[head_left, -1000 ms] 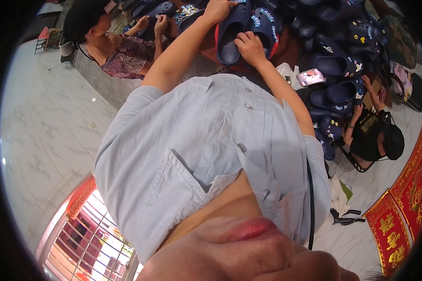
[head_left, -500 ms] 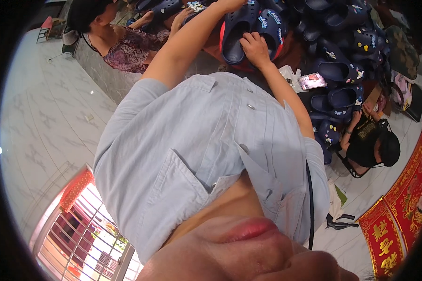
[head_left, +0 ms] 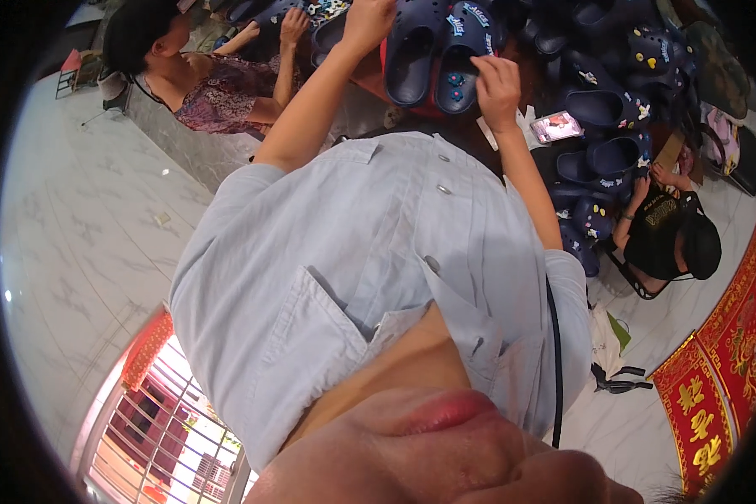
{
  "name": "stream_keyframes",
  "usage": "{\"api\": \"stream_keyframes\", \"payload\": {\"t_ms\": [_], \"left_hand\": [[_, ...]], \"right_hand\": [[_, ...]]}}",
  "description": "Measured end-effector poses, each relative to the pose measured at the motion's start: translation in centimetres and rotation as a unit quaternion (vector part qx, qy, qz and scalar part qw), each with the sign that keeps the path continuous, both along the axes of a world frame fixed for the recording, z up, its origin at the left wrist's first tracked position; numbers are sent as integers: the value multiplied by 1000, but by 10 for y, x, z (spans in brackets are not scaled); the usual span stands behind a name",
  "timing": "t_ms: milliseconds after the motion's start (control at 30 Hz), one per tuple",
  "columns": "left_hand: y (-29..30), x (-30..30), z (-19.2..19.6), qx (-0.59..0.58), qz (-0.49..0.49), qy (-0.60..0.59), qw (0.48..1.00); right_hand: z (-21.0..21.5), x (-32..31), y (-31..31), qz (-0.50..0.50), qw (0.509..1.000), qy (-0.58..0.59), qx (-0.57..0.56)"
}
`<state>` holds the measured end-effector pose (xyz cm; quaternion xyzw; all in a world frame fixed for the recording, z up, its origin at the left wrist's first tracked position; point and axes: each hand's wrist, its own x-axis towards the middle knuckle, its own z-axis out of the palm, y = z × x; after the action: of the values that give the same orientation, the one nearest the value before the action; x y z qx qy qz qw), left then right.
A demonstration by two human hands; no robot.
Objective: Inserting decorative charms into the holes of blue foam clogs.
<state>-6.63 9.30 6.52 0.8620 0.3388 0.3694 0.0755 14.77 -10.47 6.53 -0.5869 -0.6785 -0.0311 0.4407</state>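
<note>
A pair of navy foam clogs lies at the top middle, a left clog and a right clog with pale-blue lettered charms on its upper. Small blue charms rest inside the right clog's heel. My right hand is beside that heel, fingers loosely bent and apart, the tips near its rim. My left hand is at the top edge left of the left clog. Its fingers are curled closed, and what they hold, if anything, is hidden.
Many navy clogs with charms are piled at right. A lit phone lies near my right forearm. One person in a patterned top works at left; another in black sits at right. A red banner is at lower right.
My right hand has lifted out of the clogs and moved right, uncovering blue charms in the right clog. My left hand has moved left and down, off the far end of the pair.
</note>
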Motion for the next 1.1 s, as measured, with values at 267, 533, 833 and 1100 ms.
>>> {"api": "stream_keyframes", "payload": {"t_ms": [267, 533, 833, 1100], "left_hand": [[-110, 16, 16, -74, -209, 109, 969], [-123, 64, -10, -57, -184, 368, 910], [-112, 34, 13, -164, -128, 71, 975], [-39, -21, -4, -264, 121, -68, 954]], "right_hand": [[-22, 10, -32, -32, 997, -8, -72], [-27, -12, -27, 20, 978, -149, -143], [-28, -13, -27, 37, 966, -189, -172], [-26, -12, -21, 40, 976, -163, -140]]}}
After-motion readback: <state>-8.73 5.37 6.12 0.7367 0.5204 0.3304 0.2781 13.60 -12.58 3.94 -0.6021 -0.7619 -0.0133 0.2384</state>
